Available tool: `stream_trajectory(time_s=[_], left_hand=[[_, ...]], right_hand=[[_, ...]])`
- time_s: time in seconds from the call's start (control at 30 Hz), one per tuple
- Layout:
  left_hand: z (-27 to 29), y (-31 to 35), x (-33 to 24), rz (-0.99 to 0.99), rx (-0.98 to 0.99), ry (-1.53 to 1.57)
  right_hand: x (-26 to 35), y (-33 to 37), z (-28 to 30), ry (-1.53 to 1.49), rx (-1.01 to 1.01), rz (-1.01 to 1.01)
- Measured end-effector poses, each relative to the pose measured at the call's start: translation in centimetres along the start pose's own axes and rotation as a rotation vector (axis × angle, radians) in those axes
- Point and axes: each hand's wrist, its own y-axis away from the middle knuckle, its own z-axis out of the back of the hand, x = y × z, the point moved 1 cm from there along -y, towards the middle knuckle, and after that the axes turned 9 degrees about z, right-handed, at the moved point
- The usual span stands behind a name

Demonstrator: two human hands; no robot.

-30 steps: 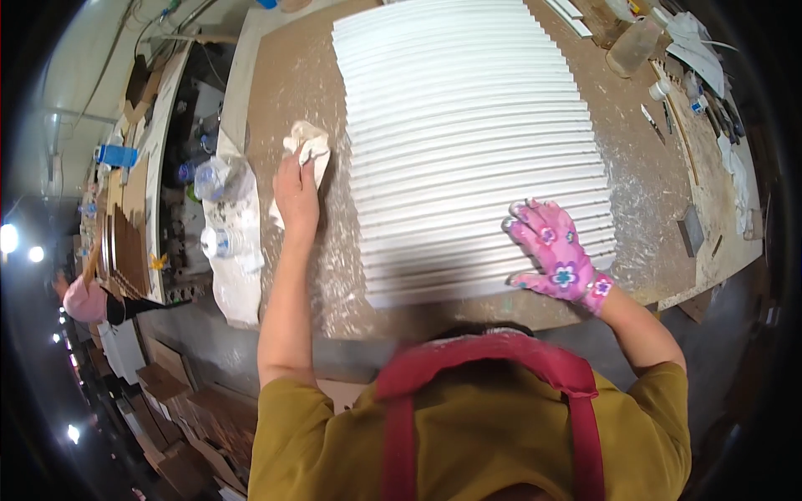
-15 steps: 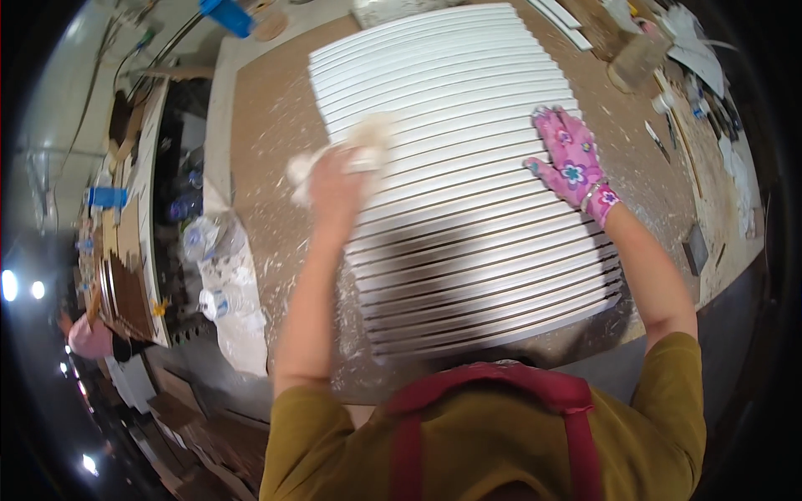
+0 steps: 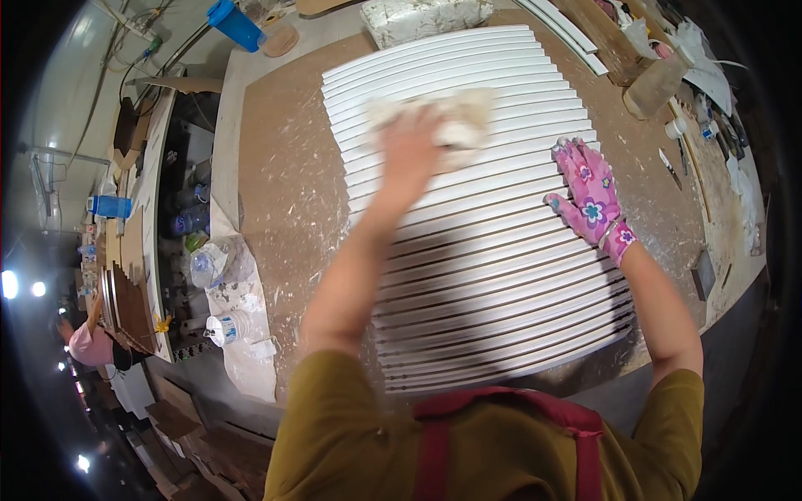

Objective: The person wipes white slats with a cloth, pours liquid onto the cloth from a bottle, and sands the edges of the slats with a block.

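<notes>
A row of white slats (image 3: 480, 250) lies side by side across the brown board in front of me. My bare left hand (image 3: 408, 149) presses a cream cloth (image 3: 469, 115) onto the far part of the slats. Both are smeared by motion, and the hand covers part of the cloth. My right hand (image 3: 590, 194), in a pink flowered glove, rests flat on the right ends of the slats with its thumb apart from the fingers. Nothing shows in that hand.
The brown board (image 3: 280, 159) has white specks. A white-smeared block-like object (image 3: 426, 21) stands beyond the slats. To the right lie a cloudy jar (image 3: 656, 88), a knife (image 3: 670, 167) and a dark block (image 3: 703, 274). A white tub (image 3: 227, 328) stands left; a person (image 3: 90, 344) works far left.
My left hand has swept the cloth from the slats' left edge rightward and onto their far middle. My gloved right hand stays at the slats' right ends. The whole view has shifted slightly.
</notes>
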Motion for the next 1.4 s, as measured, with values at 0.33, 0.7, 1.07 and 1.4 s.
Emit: stream_trajectory(time_s=[0.33,0.7,1.07,1.4], left_hand=[[3.2,-10.5,4.1,0.128,-0.424,0.137],[3.8,-6.3,15.6,0.547,-0.072,0.553],[-3.4,-11.3,13.0,0.192,-0.215,-0.144],[9.0,-8.0,7.1,0.598,-0.251,1.653]], right_hand=[[0.1,-0.1,0.2,-0.002,0.007,-0.001],[-0.3,0.2,0.2,-0.023,0.102,-0.088],[0.3,-0.9,0.7,0.001,0.093,-0.025],[4.8,-8.7,0.7,-1.048,-0.247,-0.147]])
